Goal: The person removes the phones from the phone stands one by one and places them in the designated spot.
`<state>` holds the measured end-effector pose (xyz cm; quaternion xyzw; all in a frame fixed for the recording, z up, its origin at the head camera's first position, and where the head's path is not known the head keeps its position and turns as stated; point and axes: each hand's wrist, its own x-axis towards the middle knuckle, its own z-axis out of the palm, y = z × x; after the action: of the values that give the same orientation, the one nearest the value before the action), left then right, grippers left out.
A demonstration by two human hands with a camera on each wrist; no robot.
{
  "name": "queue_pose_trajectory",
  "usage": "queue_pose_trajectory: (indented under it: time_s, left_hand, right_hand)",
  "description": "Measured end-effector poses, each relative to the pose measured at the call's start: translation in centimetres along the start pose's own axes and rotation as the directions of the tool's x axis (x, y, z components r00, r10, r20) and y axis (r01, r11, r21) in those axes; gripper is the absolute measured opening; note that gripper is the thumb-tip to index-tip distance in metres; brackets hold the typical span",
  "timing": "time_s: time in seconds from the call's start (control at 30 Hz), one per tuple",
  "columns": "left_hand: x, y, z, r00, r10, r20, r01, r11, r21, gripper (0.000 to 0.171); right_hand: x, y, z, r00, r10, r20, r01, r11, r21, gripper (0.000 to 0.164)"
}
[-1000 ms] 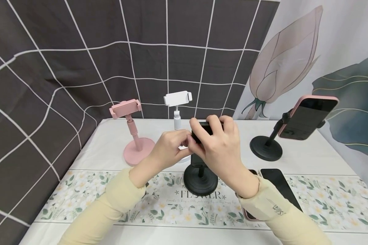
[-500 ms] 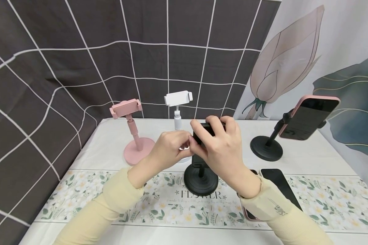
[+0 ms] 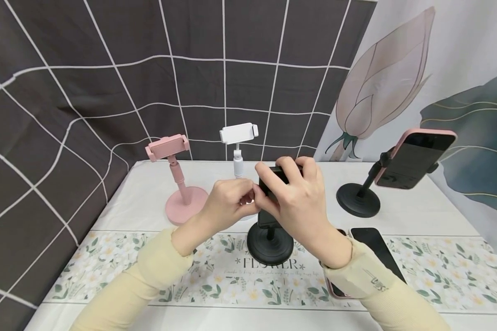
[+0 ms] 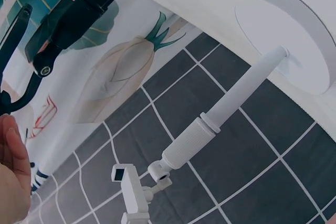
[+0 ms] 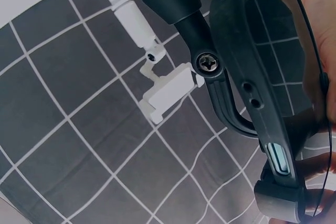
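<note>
A black phone stand (image 3: 270, 248) stands upright at the table's middle, a dark phone (image 3: 267, 219) at its clamp. My right hand (image 3: 296, 197) grips the top of the phone and clamp, fingers curled over the upper edge. In the right wrist view, the clamp (image 5: 257, 98) lies beside the phone's thin edge (image 5: 324, 82). My left hand (image 3: 228, 202) pinches the clamp's left end, its fingertips meeting the right thumb. The left wrist view shows these left fingers (image 4: 13, 148) right below the clamp's hooked end (image 4: 23, 103). The hands hide much of the phone.
Behind are a pink phone stand (image 3: 186, 202) and a white phone stand (image 3: 238, 165). Another black stand (image 3: 358, 200) at the right carries a pink-edged phone (image 3: 414, 158). A black phone (image 3: 378, 250) and a pink-edged phone (image 3: 335, 289) lie by the right forearm.
Both hands keep their places at the stand's clamp, with only slight finger and wrist shifts. The whole head view has drifted slightly; the stands have not moved.
</note>
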<state>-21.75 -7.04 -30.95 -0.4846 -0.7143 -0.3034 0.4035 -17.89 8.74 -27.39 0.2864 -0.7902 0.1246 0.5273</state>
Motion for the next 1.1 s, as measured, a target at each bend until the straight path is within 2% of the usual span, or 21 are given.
queue_pose_trajectory:
  time_s: [0.43, 0.77, 1.0, 1.1]
  left_hand:
    - [-0.11, -0.25, 0.16, 0.998, 0.026, -0.063, -0.028, 0.999, -0.044, 0.016]
    - [-0.4, -0.09, -0.14, 0.997, 0.005, -0.072, -0.01, 0.997, -0.072, 0.016]
    - [-0.56, -0.24, -0.16, 0.997, -0.02, -0.072, 0.012, 0.993, -0.114, 0.011]
    - [-0.52, -0.52, -0.08, 0.996, -0.03, -0.078, 0.018, 0.988, -0.152, 0.016]
  right_hand:
    - [0.11, -0.05, -0.26, 1.0, -0.011, 0.004, 0.011, 0.999, 0.041, 0.017]
    - [0.21, -0.1, -0.31, 0.999, -0.035, 0.011, 0.034, 0.997, 0.067, 0.017]
    - [0.4, -0.01, -0.44, 0.999, -0.018, 0.029, 0.015, 0.994, 0.104, 0.016]
    - [0.61, 0.11, -0.56, 0.999, -0.001, 0.044, -0.004, 0.993, 0.118, 0.017]
